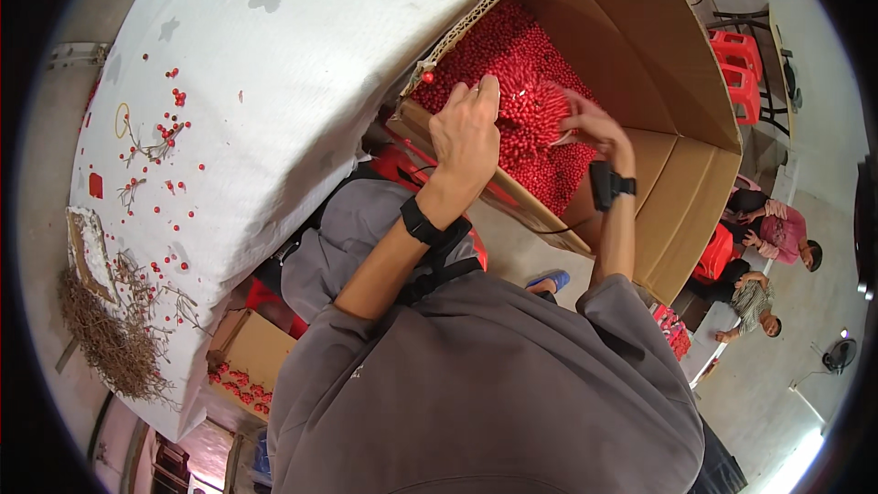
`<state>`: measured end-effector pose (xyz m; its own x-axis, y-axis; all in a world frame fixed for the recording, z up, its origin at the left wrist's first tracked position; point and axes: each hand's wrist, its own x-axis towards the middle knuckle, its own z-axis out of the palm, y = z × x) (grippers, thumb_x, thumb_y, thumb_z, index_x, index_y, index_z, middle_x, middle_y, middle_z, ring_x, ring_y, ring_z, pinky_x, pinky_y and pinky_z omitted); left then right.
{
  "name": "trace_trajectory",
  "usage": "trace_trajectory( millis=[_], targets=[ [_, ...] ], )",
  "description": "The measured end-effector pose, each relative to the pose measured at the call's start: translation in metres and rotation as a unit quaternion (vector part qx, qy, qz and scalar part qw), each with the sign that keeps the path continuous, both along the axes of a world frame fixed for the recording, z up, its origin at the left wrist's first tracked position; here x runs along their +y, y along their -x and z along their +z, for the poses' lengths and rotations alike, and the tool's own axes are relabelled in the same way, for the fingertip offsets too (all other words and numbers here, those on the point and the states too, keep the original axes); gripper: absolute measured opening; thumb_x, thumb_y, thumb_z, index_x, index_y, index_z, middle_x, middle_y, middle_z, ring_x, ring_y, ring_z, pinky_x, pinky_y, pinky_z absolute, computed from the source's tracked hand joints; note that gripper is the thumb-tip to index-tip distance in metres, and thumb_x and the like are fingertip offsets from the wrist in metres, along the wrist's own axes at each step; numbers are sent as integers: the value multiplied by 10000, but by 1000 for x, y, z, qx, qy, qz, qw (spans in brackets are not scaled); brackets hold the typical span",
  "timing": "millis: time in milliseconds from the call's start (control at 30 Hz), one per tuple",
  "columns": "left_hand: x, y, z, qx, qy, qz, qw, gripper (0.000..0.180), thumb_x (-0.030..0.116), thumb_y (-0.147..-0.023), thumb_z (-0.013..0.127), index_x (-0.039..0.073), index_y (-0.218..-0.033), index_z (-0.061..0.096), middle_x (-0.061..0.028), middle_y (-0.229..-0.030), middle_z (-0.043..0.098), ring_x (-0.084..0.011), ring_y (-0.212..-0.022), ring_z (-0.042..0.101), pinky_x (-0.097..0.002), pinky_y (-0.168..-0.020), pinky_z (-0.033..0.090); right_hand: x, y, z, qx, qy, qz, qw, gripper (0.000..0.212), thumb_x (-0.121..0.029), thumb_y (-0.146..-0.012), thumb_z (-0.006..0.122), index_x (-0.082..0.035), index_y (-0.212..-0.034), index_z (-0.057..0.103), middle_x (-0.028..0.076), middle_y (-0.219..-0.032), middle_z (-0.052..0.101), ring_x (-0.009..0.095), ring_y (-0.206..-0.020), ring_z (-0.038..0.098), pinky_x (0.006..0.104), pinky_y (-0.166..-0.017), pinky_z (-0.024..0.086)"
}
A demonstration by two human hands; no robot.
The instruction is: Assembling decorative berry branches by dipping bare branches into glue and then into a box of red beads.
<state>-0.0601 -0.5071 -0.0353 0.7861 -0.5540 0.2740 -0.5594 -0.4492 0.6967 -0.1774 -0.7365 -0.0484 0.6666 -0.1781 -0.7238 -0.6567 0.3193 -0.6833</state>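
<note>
A large open cardboard box (631, 27) stands in front of me, its lower part filled with small red berries (485, 37). A dense round bunch of red berries (529, 114) sits between my hands, above the berry heap. My left hand (466, 133) is closed at the bunch's left side, knuckles up, with the fingertips hidden behind the hand. On the other side my right hand (599, 126) curves its fingers and thumb against the bunch; it is slightly blurred. A thin pale strip shows by the right fingertips, too small to name.
A white-covered table (302, 64) at the left bears scattered berries, a yellow rubber band (122, 121) and a pile of dry twigs (114, 338). A smaller carton (251, 352) with red sprigs sits below. Red stools (736, 64) and two seated people (782, 233) are at the right.
</note>
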Motion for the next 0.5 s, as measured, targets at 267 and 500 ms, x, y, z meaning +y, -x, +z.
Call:
trace_trajectory(
  millis=[267, 500],
  targets=[
    [-1, -1, 7, 28, -15, -54, 998, 216, -105, -669, 555, 29, -830, 504, -110, -708, 597, -317, -751, 575, -457, -556, 474, 56, -15, 127, 26, 553, 81, 829, 722, -171, -728, 778, -60, -1363, 452, 117, -1084, 625, 212, -1005, 639, 329, -793, 542],
    [0, -1, 3, 14, -11, -41, 999, 151, -56, -708, 569, 38, -812, 513, -104, -683, 592, -306, -743, 576, -450, -552, 467, 64, -28, 107, 54, 641, 45, 764, 739, -213, -715, 795, -34, -1346, 455, 191, -1076, 623, 257, -947, 653, 353, -787, 537]
  ],
)
